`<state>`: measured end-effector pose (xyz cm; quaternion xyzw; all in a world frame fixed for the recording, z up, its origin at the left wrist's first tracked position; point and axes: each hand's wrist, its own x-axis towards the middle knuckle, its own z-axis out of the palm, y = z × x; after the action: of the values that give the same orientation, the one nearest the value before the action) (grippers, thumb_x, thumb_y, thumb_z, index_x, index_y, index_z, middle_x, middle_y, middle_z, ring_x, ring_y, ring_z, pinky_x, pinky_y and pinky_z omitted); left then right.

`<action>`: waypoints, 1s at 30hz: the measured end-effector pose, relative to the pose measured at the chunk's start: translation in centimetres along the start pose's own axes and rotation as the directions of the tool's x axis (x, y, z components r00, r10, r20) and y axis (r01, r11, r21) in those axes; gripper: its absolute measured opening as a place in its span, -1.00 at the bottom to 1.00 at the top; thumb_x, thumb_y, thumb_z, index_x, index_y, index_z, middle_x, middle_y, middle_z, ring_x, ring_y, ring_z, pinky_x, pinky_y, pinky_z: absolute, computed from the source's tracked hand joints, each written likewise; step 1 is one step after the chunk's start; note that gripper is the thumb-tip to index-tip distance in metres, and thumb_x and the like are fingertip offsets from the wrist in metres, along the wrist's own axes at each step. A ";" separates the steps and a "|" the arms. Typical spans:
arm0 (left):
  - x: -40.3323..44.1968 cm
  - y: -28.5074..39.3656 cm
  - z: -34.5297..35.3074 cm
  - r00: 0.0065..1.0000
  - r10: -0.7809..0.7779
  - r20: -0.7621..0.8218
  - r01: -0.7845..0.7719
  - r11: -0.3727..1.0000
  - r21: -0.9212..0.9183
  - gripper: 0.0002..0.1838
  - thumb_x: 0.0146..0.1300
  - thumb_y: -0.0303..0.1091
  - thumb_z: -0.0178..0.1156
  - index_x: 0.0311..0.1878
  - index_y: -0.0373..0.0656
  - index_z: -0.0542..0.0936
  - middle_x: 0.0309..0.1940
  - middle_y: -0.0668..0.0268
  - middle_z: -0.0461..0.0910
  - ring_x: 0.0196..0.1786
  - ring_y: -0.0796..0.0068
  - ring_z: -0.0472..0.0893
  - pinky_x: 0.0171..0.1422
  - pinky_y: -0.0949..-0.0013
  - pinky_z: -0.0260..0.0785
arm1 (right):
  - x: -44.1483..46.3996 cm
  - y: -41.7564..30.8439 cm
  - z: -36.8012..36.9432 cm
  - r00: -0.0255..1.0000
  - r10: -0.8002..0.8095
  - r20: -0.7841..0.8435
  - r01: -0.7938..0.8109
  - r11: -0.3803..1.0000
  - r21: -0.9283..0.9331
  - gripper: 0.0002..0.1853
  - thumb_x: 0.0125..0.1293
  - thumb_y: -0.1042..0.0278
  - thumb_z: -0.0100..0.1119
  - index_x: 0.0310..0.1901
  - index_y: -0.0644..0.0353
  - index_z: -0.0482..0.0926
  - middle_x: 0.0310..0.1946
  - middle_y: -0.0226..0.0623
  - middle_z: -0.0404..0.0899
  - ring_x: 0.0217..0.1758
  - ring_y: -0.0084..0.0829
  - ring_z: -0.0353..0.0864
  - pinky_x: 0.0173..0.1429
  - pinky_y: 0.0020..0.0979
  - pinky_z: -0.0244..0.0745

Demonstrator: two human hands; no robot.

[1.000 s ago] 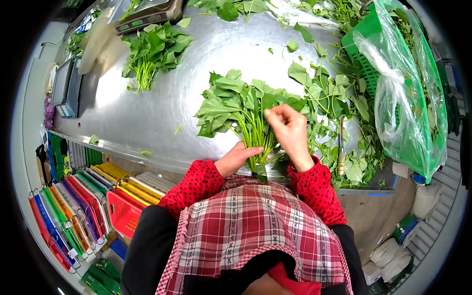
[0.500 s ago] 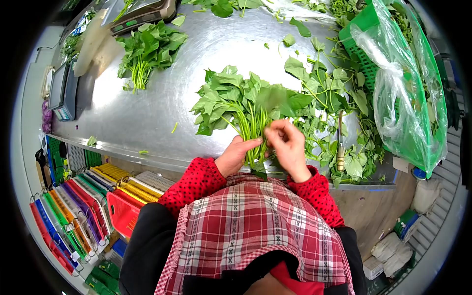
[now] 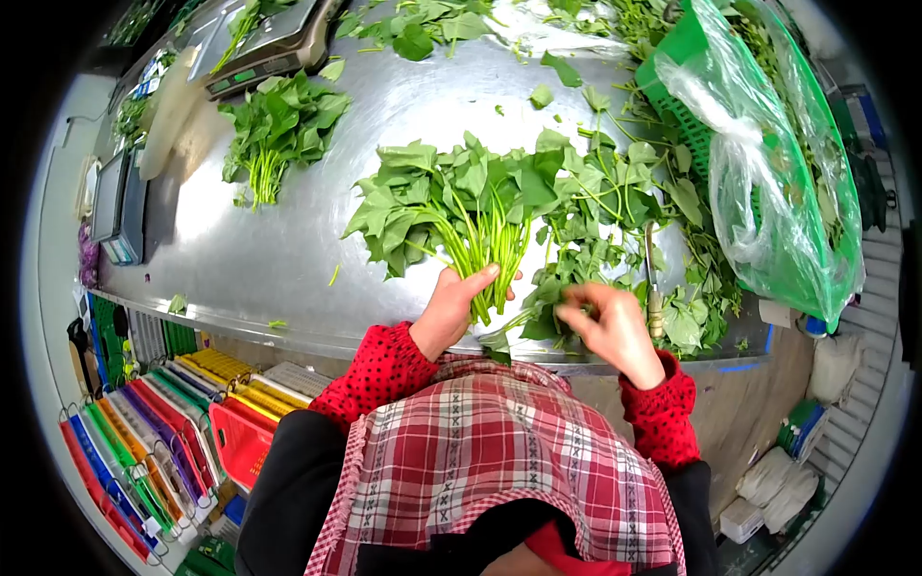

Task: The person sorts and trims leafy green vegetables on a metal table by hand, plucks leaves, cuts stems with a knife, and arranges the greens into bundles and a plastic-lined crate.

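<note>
The left hand [image 3: 455,305] is gripping a leafy bunch [image 3: 461,206] by its stems, thumb across them. The right hand [image 3: 609,326] is curling, fingertips pinching loose leaves [image 3: 545,309].

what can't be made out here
All in the head view:
- Left hand: most fingers hidden behind stems
- Right hand: fingertips blurred, so its hold on the leaves is unclear
- Scale: readout too small, far end cut by top edge
- Green basket: contents partly behind crinkled plastic
</note>
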<state>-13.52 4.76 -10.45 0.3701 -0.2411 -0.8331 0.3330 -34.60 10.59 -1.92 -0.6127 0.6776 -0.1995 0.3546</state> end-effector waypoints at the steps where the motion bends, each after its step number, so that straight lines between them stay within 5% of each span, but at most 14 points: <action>1: -0.3 -0.6 0.1 1.000 -0.002 0.016 0.001 1.000 0.031 -0.70 0.35 -0.35 0.11 0.07 -0.30 0.52 -0.21 0.20 0.65 -0.28 0.49 0.61 -0.12 0.40 0.49 | 1.1 -2.1 0.2 0.996 0.007 -0.086 0.001 0.996 0.088 -0.74 0.13 0.22 0.33 -0.40 0.29 0.60 -0.54 -0.06 0.59 -0.46 -0.13 0.63 -0.35 -0.20 0.50; 4: -1.1 -1.6 0.7 0.999 0.021 0.040 -0.022 0.999 0.028 -0.74 0.35 -0.38 0.12 0.05 -0.28 0.52 -0.23 0.26 0.64 -0.27 0.54 0.60 -0.13 0.42 0.48 | 6.2 -3.8 3.8 0.943 -0.108 -0.315 0.138 0.988 0.075 -0.73 0.15 0.27 0.35 -0.42 0.35 0.60 -0.67 -0.20 0.54 -0.65 -0.42 0.49 -0.49 -0.39 0.39; 6: -1.3 -1.7 0.0 0.998 -0.040 0.041 0.035 0.993 0.109 -0.77 0.34 -0.41 0.15 0.00 -0.28 0.52 -0.27 0.29 0.63 -0.28 0.55 0.60 -0.16 0.43 0.48 | 8.7 -2.7 5.8 0.980 -0.069 -0.186 0.082 0.995 0.064 -0.73 0.16 0.28 0.34 -0.47 0.35 0.58 -0.71 -0.22 0.49 -0.66 -0.51 0.41 -0.52 -0.41 0.34; 10: -1.6 -1.2 -0.4 0.999 -0.023 0.037 0.020 0.996 0.086 -0.83 0.36 -0.45 0.11 -0.04 -0.30 0.52 -0.27 0.27 0.63 -0.24 0.49 0.63 -0.15 0.41 0.50 | 8.0 -2.4 6.2 0.990 0.078 -0.115 -0.010 0.865 0.501 -0.80 0.17 0.39 0.33 -0.46 0.33 0.55 -0.63 -0.35 0.48 -0.57 -0.61 0.36 -0.48 -0.47 0.28; 12: -1.5 -0.8 -0.2 1.000 -0.002 0.009 0.002 1.000 -0.007 -0.81 0.34 -0.46 0.12 -0.03 -0.29 0.52 -0.24 0.28 0.62 -0.23 0.52 0.62 -0.14 0.42 0.49 | 6.0 -2.9 5.6 0.961 -0.136 -0.241 0.230 0.876 0.425 -0.87 0.17 0.46 0.31 -0.42 0.30 0.55 -0.51 -0.32 0.51 -0.48 -0.59 0.42 -0.42 -0.50 0.30; 14: -1.1 -0.4 0.0 0.998 0.034 -0.044 -0.041 0.984 -0.171 -0.77 0.29 -0.49 0.14 0.00 -0.28 0.52 -0.17 0.30 0.61 -0.22 0.56 0.61 -0.13 0.45 0.48 | 3.3 -2.6 4.8 0.919 -0.378 -0.109 0.394 0.884 0.253 -0.93 0.12 0.56 0.29 -0.37 0.30 0.58 -0.40 -0.28 0.55 -0.38 -0.44 0.52 -0.33 -0.46 0.38; 18: -2.2 -1.1 0.9 0.999 -0.032 0.025 0.035 0.992 -0.118 -0.68 0.16 -0.57 0.16 0.02 -0.26 0.51 -0.13 0.33 0.60 -0.11 0.50 0.60 -0.01 0.43 0.46 | 1.0 -0.6 2.9 0.922 -0.373 0.104 0.283 0.833 0.475 -0.90 0.09 0.59 0.29 -0.43 0.32 0.53 -0.44 -0.30 0.51 -0.45 -0.44 0.48 -0.41 -0.47 0.33; 20: -1.4 -1.2 -0.2 0.987 -0.053 0.149 0.079 0.982 -0.173 -0.61 0.09 -0.55 0.18 0.05 -0.26 0.50 -0.10 0.25 0.60 -0.07 0.46 0.60 0.06 0.40 0.45 | 1.2 -0.2 2.9 0.952 -0.281 0.121 0.209 0.887 0.412 -0.88 0.08 0.58 0.31 -0.46 0.32 0.52 -0.41 -0.28 0.53 -0.47 -0.43 0.48 -0.42 -0.46 0.33; 22: -1.3 0.5 1.0 0.964 -0.245 0.106 0.267 0.872 -0.410 -0.64 0.14 -0.46 0.23 0.04 -0.27 0.52 -0.16 0.23 0.62 -0.18 0.44 0.62 -0.04 0.36 0.50 | 1.7 -0.1 3.1 0.915 -0.401 0.029 0.359 0.847 0.392 -0.87 0.09 0.54 0.32 -0.45 0.31 0.53 -0.40 -0.24 0.54 -0.49 -0.32 0.52 -0.42 -0.41 0.40; 24: -1.7 1.2 1.7 0.965 -0.261 0.008 0.249 0.908 -0.336 -0.66 0.17 -0.42 0.24 0.03 -0.28 0.53 -0.20 0.22 0.63 -0.25 0.44 0.61 -0.13 0.38 0.50 | 1.7 -1.0 3.7 0.858 -0.513 -0.034 0.499 0.816 0.292 -0.87 0.07 0.51 0.33 -0.43 0.29 0.54 -0.39 -0.23 0.53 -0.45 -0.22 0.56 -0.37 -0.33 0.47; 26: -1.5 1.3 1.8 0.960 -0.263 -0.095 0.232 0.938 -0.256 -0.67 0.20 -0.39 0.25 0.01 -0.28 0.53 -0.24 0.21 0.64 -0.32 0.45 0.61 -0.21 0.39 0.51 | 0.6 -1.7 4.2 0.800 -0.593 0.085 0.531 0.768 0.359 -0.87 0.04 0.47 0.34 -0.42 0.21 0.55 -0.38 -0.28 0.54 -0.39 -0.22 0.59 -0.33 -0.30 0.51; 28: -1.0 1.0 1.7 0.973 -0.149 -0.176 0.119 0.979 -0.167 -0.71 0.24 -0.35 0.24 -0.02 -0.27 0.55 -0.31 0.21 0.64 -0.42 0.48 0.59 -0.33 0.46 0.48 | -0.3 -1.5 3.9 0.815 -0.559 0.153 0.453 0.778 0.435 -0.89 0.03 0.48 0.31 -0.45 0.23 0.54 -0.43 -0.25 0.53 -0.40 -0.19 0.58 -0.35 -0.29 0.49; 30: -1.0 0.9 1.6 0.982 -0.117 -0.151 0.086 0.976 -0.200 -0.72 0.27 -0.33 0.21 -0.02 -0.28 0.55 -0.31 0.20 0.64 -0.44 0.51 0.57 -0.36 0.52 0.45 | 0.3 2.3 1.5 0.869 -0.203 0.451 0.134 0.975 0.180 -0.92 0.03 0.46 0.26 -0.47 0.24 0.56 -0.47 -0.19 0.52 -0.38 -0.15 0.59 -0.34 -0.26 0.48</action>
<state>-13.87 5.13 -8.41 0.4143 -0.1126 -0.8356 0.3426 -35.06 10.97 -4.59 -0.6723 0.5002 -0.1245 0.5313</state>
